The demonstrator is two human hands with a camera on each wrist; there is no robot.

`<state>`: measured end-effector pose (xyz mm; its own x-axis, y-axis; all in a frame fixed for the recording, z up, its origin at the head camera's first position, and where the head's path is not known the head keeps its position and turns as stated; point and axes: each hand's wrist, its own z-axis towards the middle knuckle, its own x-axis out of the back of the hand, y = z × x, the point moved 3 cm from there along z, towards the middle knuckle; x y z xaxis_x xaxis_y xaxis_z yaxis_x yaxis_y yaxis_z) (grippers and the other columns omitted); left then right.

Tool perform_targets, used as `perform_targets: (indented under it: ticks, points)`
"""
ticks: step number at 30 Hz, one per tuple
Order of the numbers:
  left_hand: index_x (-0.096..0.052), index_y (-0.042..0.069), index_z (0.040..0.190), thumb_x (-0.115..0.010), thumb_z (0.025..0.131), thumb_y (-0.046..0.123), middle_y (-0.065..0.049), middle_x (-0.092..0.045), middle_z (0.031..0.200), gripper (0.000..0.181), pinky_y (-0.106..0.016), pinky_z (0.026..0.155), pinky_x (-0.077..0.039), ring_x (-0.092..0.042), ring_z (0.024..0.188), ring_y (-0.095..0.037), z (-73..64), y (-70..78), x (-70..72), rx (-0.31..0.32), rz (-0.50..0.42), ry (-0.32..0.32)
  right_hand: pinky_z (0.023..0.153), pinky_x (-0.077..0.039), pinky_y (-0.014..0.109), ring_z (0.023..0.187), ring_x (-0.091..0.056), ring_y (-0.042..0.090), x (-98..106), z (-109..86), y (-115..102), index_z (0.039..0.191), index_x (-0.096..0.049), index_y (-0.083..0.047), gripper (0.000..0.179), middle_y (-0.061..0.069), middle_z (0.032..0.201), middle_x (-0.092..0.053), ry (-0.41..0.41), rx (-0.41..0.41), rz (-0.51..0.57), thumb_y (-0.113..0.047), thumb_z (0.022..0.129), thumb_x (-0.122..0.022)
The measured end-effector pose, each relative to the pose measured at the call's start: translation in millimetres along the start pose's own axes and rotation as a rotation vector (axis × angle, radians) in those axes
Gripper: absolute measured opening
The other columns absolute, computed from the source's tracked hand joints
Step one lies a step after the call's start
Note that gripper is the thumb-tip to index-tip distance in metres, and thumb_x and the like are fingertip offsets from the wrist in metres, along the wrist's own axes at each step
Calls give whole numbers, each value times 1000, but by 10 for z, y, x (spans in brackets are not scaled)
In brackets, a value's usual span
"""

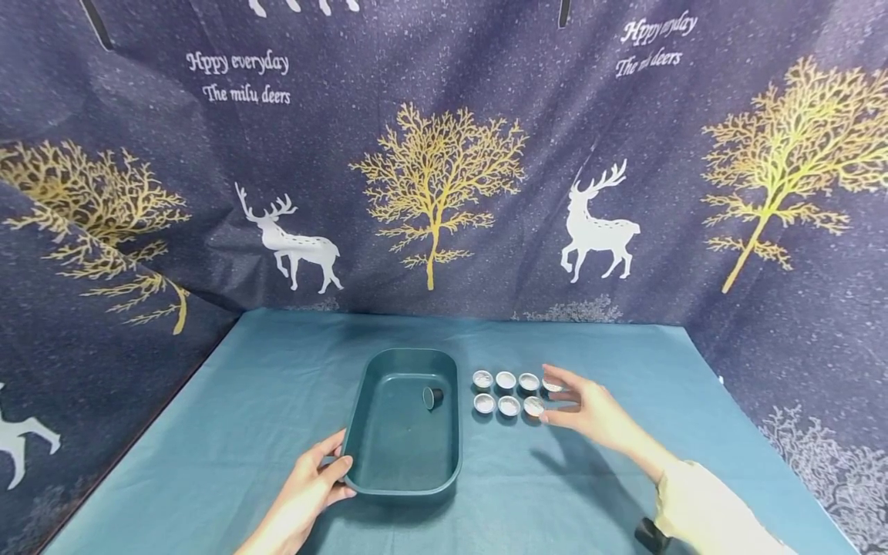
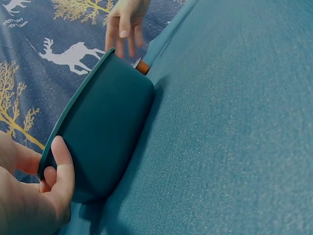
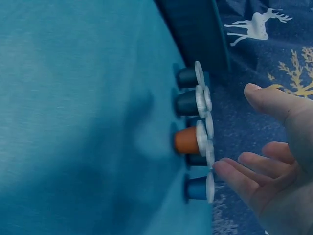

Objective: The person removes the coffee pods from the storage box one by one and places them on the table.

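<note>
My left hand [image 1: 314, 476] grips the near left corner of a dark green rectangular tray [image 1: 402, 459]. In the left wrist view its thumb and fingers pinch the rim of that tray [image 2: 105, 117]. A dark coffee capsule [image 1: 433, 397] lies on its side inside. My right hand [image 1: 593, 410] hovers over the right end of two rows of coffee capsules, fingers spread, holding nothing. Its fingers partly cover the end capsule of the back row. Close by that hand [image 3: 274, 161] in the right wrist view are an orange capsule [image 3: 187, 141] and a blue capsule [image 3: 198, 188].
Several capsules [image 1: 506, 381] stand with silver lids up, just right of the tray. A blue-green cloth [image 1: 264, 370] covers the table. Behind it hangs a dark blue curtain [image 1: 499, 277] printed with deer and trees. A black band [image 1: 650, 535] is at the right sleeve.
</note>
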<state>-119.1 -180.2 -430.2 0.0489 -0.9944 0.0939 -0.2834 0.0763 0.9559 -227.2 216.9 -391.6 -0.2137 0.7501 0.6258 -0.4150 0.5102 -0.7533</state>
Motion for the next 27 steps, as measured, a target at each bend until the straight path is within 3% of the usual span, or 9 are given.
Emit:
perform_targets:
  ticks: [12,22,27]
  points:
    - [-27,-5,153,-49,102,9,-10,-34,114,58,-33,73,-56,-56,91,-21,-11,8,-1,5,0,-2,95,-55,41,122,-60,40,156,343,-384,147,-46,-4,72,21,144,-52,-24,60,-82,-21,85,-78]
    - [-28,-4,153,-49,102,10,-11,-33,117,57,-33,73,-56,-55,92,-22,-25,14,-1,3,6,4,100,-52,49,118,-63,41,148,688,-654,145,-47,-2,66,24,137,-58,-169,31,-180,-24,89,-74]
    - [-28,-4,153,-49,102,10,-11,-33,117,56,-33,72,-56,-55,91,-22,-24,14,-3,7,0,3,101,-51,48,118,-63,38,89,818,-745,145,-47,-3,64,22,136,-60,-216,-5,-164,-25,90,-72]
